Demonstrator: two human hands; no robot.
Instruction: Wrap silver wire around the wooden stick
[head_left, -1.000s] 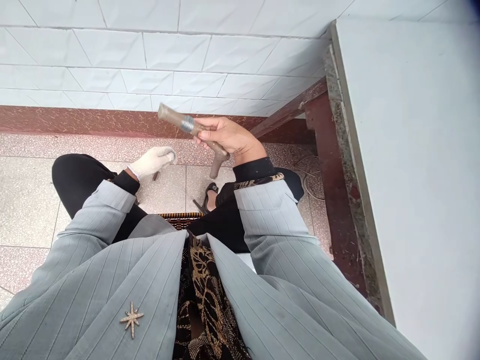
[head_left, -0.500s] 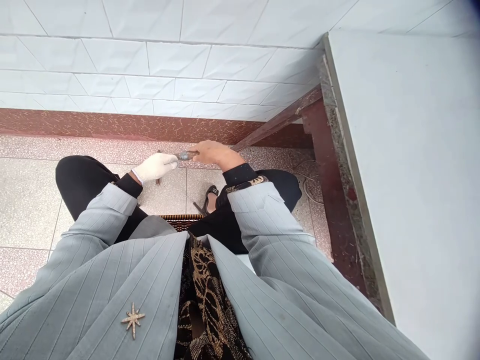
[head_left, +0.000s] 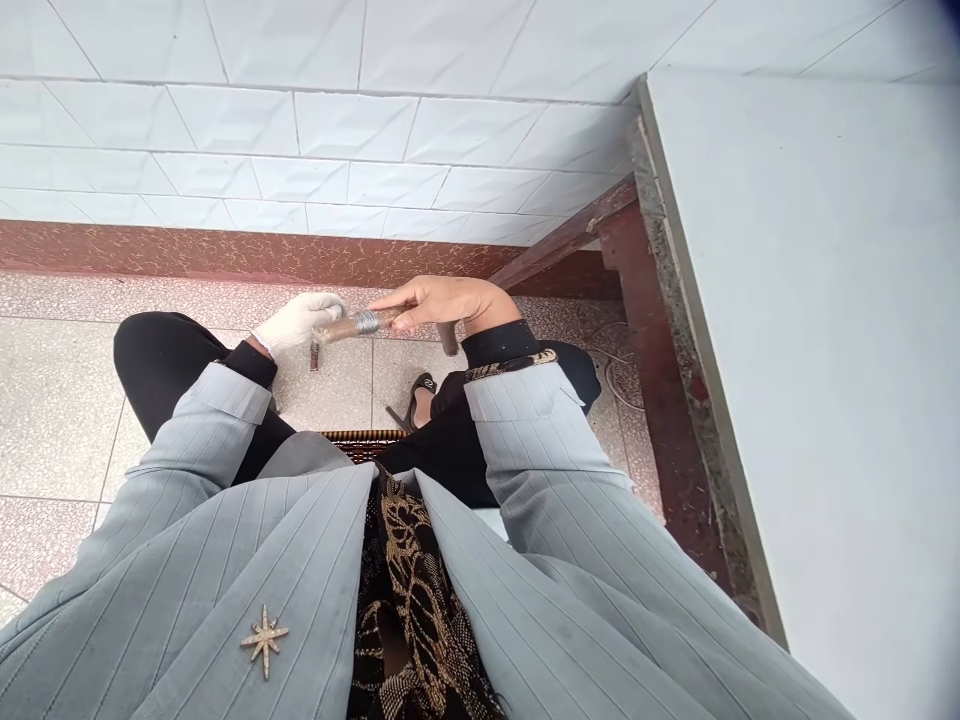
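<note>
My right hand is bare and grips a brown wooden stick that lies level, its thumb below and fingers along the top. A coil of silvery wire is wound round the stick just left of those fingers. In a white knitted glove, my left hand is curled closed behind the stick's left end. A short brown stick end pokes out below the glove; most of that piece is hidden. Under my right wrist another brown wooden piece points down. Whether these pieces are joined I cannot tell.
A white-topped table with a dark red frame stands close on my right. Ahead is a white tiled wall with a red-brown skirting. A woven edge shows between my legs. Thin cable lies on the floor.
My right hand has shifted right and its fingers have straightened along the stick. The stick's left end now shows in front of the glove. A brown piece has appeared beneath my right wrist.
</note>
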